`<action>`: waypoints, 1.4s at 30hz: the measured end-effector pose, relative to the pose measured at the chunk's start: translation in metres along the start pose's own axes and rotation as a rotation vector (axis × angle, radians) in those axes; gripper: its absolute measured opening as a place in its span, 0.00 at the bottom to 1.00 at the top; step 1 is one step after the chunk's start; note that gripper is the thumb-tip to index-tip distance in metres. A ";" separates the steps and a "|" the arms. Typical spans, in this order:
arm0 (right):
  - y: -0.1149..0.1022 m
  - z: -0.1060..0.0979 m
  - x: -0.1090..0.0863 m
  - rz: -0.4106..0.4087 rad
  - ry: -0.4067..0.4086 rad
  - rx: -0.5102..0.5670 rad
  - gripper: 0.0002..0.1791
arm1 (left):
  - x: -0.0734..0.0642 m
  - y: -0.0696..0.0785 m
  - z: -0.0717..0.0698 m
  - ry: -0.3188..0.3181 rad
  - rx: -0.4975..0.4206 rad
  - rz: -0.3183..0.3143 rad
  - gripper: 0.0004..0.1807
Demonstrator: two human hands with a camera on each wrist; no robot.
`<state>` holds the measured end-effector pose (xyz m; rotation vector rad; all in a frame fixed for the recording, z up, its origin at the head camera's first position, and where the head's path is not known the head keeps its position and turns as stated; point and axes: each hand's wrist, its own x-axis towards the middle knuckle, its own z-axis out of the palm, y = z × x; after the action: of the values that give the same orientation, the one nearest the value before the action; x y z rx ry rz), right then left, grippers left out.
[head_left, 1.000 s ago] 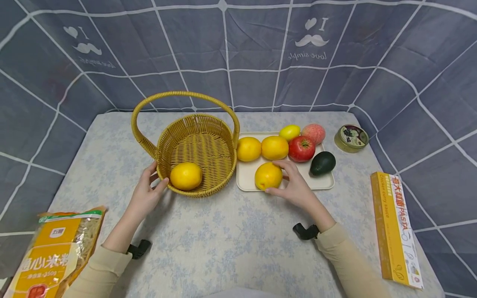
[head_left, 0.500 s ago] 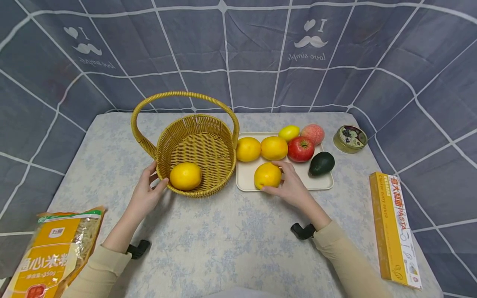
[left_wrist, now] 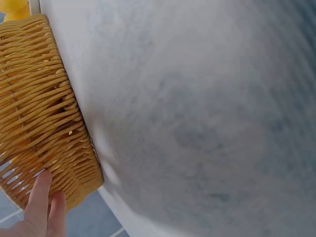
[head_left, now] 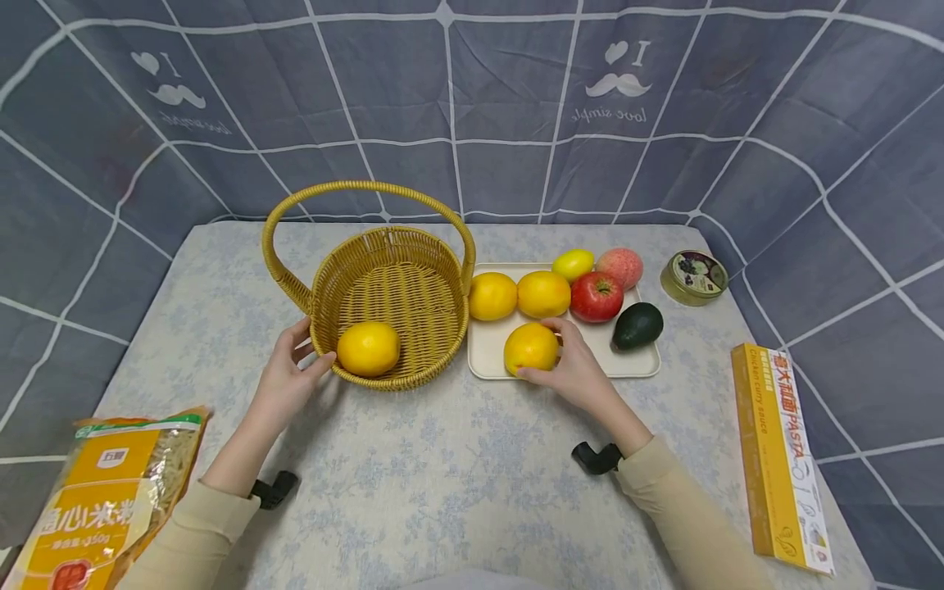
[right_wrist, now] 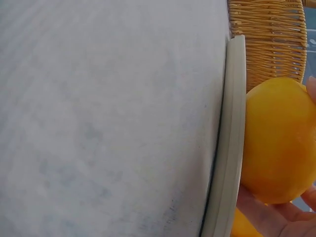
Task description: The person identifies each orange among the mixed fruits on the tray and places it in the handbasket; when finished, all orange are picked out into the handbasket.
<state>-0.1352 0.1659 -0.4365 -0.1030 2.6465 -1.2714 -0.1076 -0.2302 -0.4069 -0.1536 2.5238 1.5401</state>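
Note:
My right hand (head_left: 573, 367) holds a large yellow oval fruit (head_left: 530, 347) between thumb and fingers, at the front of a cream tray (head_left: 487, 360). In the right wrist view this fruit (right_wrist: 279, 140) sits just behind the tray's rim (right_wrist: 231, 143), with fingertips beneath and beside it. At the left, my left hand (head_left: 289, 373) touches the outside of a round wicker basket (head_left: 398, 295) with thumb and fingertips. The left wrist view has its fingers (left_wrist: 39, 197) against the woven wall (left_wrist: 44, 108). Inside the basket lies another yellow fruit (head_left: 368, 348).
The tray also bears two more large yellow fruits (head_left: 544, 294), a lemon (head_left: 573, 265), a peach (head_left: 620, 268), a red apple (head_left: 596, 297) and an avocado (head_left: 637, 326). Rightward are a round tin (head_left: 694, 277) and a pasta box (head_left: 782, 459); front left, a yellow food bag (head_left: 111, 500).
My right wrist has shifted slightly leftward, and its fingers have settled a little further round the fruit. The left hand, basket and other fruit look the same.

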 end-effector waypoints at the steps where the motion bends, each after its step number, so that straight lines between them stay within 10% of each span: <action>1: 0.000 0.000 0.000 -0.001 0.001 -0.001 0.51 | 0.000 0.000 0.000 0.003 -0.001 -0.006 0.43; 19: -0.084 0.015 0.018 -0.213 -0.022 0.269 0.45 | 0.002 -0.002 0.002 0.012 -0.022 -0.022 0.42; 42: -0.094 0.072 0.059 -0.472 -0.151 -0.162 0.43 | -0.001 -0.005 0.004 0.029 -0.015 -0.013 0.42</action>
<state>-0.1798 0.0429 -0.4158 -0.8560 2.6743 -1.1045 -0.1052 -0.2292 -0.4124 -0.1956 2.5290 1.5629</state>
